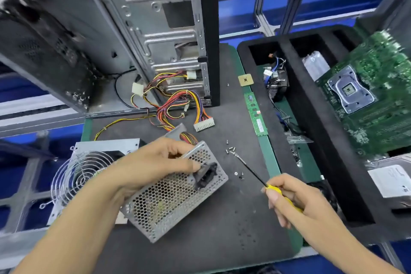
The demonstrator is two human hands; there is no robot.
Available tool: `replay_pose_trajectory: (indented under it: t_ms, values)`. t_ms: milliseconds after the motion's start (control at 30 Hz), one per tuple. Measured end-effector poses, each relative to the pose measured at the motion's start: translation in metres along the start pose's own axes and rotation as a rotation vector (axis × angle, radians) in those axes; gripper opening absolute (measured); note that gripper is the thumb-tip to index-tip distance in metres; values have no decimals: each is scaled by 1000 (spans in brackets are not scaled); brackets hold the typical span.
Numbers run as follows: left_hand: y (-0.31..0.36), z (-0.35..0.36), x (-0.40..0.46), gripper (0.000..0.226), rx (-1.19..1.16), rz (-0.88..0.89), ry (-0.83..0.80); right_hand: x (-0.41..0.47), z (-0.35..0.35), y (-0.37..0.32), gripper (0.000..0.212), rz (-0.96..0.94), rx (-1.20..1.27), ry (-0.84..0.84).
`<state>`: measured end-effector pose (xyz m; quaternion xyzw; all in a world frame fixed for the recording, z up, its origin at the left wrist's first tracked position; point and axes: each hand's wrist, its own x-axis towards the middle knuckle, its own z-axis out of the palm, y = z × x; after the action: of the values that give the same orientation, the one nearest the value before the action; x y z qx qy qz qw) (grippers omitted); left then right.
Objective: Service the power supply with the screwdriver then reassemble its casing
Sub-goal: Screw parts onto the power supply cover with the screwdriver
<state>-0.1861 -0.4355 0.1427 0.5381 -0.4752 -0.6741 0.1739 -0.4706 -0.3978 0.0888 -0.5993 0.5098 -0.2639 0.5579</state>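
The power supply (175, 193) lies tilted on the dark counter (211, 247) in front of the open computer case (142, 29), its coloured wire bundle (175, 104) trailing back toward the case. The left hand (153, 162) grips its upper edge, fingers curled over the perforated housing above the black power socket (204, 174). The right hand (295, 198) holds the yellow-handled screwdriver (262, 181), whose tip reaches the loose screws (231, 150) just beside the supply.

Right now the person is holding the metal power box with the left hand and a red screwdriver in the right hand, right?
Almost. The head view shows the screwdriver has a yellow handle, not red. The right hand grips it, and the left hand holds the power supply.
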Motion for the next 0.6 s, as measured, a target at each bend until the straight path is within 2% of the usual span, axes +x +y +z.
replay_pose_trajectory:
  t_ms: [100,267,600]
  values:
    - [14,-11,1,19,35,-11,-72,11,3,-6,30,-10,-5,20]
    - [20,-25,8,25,173,-7,-98,19,10,-16,35,-41,-56,12]
    - [20,-36,18,31,21,-104,-171,7,2,-53,26,-48,-185,11]
